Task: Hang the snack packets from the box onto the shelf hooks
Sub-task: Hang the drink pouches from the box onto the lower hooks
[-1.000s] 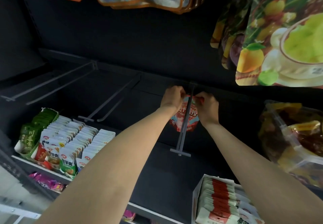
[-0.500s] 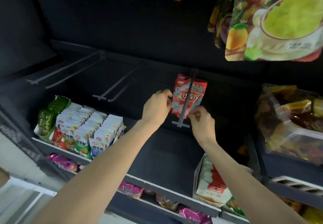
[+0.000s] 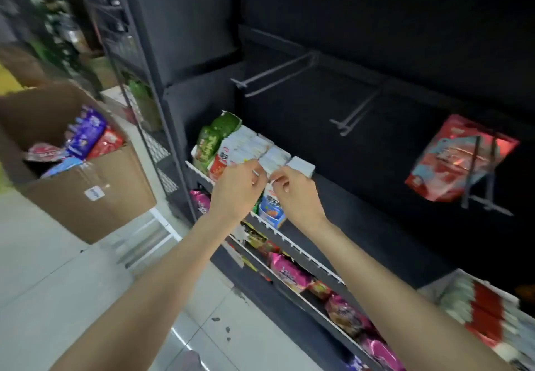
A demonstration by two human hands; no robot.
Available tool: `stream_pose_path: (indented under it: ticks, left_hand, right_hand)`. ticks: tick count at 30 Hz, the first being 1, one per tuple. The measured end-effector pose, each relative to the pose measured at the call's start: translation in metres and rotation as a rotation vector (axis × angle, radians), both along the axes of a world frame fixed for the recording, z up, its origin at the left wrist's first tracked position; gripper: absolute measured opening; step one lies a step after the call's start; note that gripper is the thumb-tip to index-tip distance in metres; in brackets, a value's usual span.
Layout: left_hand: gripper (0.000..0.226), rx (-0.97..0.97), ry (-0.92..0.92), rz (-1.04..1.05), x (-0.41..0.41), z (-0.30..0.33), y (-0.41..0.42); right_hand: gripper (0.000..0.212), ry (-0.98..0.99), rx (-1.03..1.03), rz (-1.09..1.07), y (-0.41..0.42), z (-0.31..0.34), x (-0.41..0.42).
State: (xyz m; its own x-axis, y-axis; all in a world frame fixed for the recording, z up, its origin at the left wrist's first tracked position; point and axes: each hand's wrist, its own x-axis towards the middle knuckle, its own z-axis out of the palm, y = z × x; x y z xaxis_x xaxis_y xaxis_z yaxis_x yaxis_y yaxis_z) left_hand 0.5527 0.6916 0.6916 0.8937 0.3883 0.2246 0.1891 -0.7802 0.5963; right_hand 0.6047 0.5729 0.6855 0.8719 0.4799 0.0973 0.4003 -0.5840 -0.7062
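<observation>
Left hand [image 3: 240, 188], right hand [image 3: 295, 194]: fingers loosely curled, holding nothing. Red snack packet [image 3: 460, 158]: hanging on hook [image 3: 477, 185]. Cardboard box [image 3: 86, 185]: floor.

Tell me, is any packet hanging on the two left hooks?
No, both left hooks are bare; only the red packet hangs, on the right hook.

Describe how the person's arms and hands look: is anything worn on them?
Both forearms are bare, with no sleeves in view. The left hand and right hand wear no gloves, and no watch or bracelet shows. The picture is too blurred to tell about rings.
</observation>
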Motion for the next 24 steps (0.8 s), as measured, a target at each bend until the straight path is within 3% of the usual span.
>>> stream_pose_path:
  ticks: [7,13,17,24]
  left_hand:
    - [0.015,-0.253,-0.057,0.313,-0.056,-0.021,0.195]
    - [0.016,-0.167,-0.014,0.513,-0.086,-0.029,0.337]
    - [0.023,-0.121,0.256,0.512,-0.082,-0.053,0.417]
    - [0.039,-0.131,0.713,0.409,-0.047,-0.092,0.501]
  right_hand:
    - [0.023,-0.048,0.000,0.255,0.200,0.002,-0.027]
    - [0.024,0.029,0.034,0.380,0.347,-0.009,-0.035]
    - [0.027,-0.004,-0.080,0.442,0.424,-0.021,-0.022]
    - [0.045,-0.095,-0.565,0.653,0.525,-0.070,0.031]
